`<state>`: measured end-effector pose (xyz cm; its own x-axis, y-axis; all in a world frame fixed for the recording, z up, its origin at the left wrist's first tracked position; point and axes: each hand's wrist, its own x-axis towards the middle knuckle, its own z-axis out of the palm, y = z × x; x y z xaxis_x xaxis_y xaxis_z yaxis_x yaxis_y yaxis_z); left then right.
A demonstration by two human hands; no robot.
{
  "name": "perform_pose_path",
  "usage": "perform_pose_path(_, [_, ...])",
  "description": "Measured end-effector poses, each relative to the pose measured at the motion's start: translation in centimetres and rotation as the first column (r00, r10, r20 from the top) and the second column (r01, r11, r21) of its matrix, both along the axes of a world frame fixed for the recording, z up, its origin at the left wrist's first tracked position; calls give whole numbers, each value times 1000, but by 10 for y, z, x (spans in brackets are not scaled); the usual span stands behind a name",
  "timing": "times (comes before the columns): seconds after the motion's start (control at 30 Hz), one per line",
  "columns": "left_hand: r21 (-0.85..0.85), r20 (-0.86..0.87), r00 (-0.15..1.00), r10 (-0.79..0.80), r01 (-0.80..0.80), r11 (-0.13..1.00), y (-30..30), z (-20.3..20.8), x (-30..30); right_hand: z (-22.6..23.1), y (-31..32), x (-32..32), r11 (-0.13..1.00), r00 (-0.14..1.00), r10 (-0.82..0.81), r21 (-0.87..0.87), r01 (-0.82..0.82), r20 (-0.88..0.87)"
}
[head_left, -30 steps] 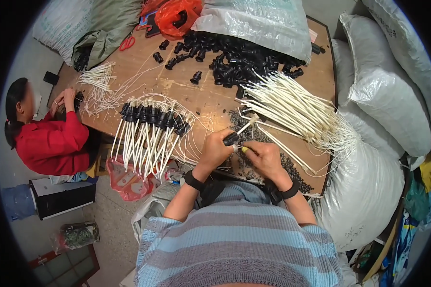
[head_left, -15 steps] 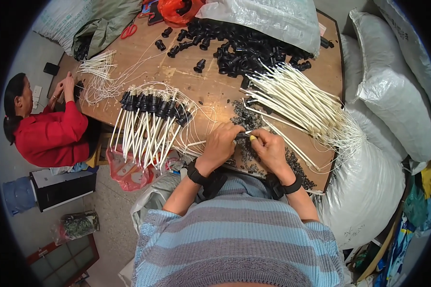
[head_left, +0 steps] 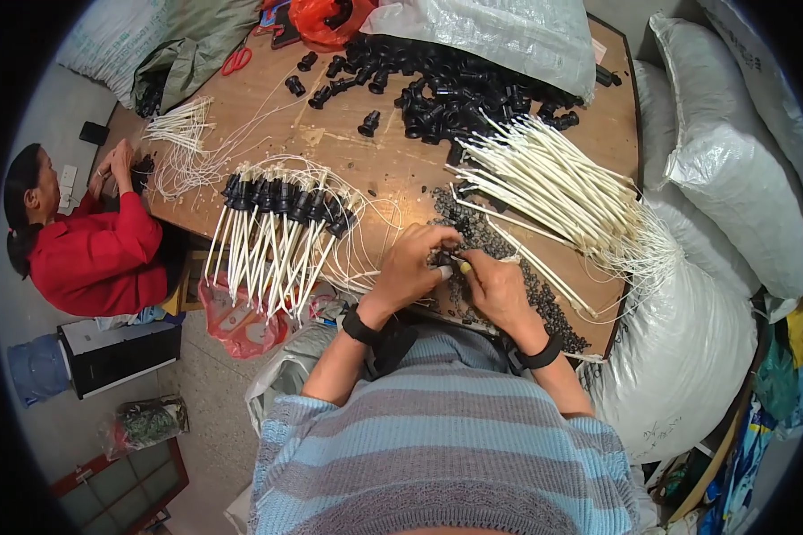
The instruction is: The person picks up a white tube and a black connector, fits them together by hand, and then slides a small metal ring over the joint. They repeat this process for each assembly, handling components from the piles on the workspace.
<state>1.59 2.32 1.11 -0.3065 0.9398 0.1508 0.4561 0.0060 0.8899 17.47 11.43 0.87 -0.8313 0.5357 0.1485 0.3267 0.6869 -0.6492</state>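
Both hands meet over the table's near edge, above scattered small dark plastic pieces (head_left: pixel 486 236). My left hand (head_left: pixel 410 267) is closed round a small black fitting (head_left: pixel 439 258), mostly covered by the fingers. From the right, my right hand (head_left: pixel 500 290) pinches a thin pale piece (head_left: pixel 458 259) against that fitting; its kind is hard to make out. To the left lies a row of black sockets (head_left: pixel 290 198) with white sleeved leads. On the right is a thick bundle of white sleeved wires (head_left: pixel 544 187), a few strands lying loose close to my right hand.
Loose black sockets (head_left: pixel 455 98) are heaped at the back beneath a white sack (head_left: pixel 491 36). Red scissors (head_left: pixel 236 61) lie at the far left, near a red bag (head_left: pixel 330 20). A person in red (head_left: pixel 98 254) works at the left end. Full sacks (head_left: pixel 732 160) crowd the right side.
My left hand has turned, its fingers now curled higher over the black fitting. My right hand has shifted slightly left and down, fingers still pinched together.
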Motion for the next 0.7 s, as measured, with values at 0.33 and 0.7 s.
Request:
perform_pose_path(0.33, [249, -78, 990, -117, 133, 959, -3, -16, -7, -5, -2, 2, 974, 991, 23, -221, -52, -133])
perform_pose_path(0.7, [-45, -233, 970, 66, -78, 996, 21, -46, -55, -16, -1, 16, 860, 944, -328, -425, 282, -37])
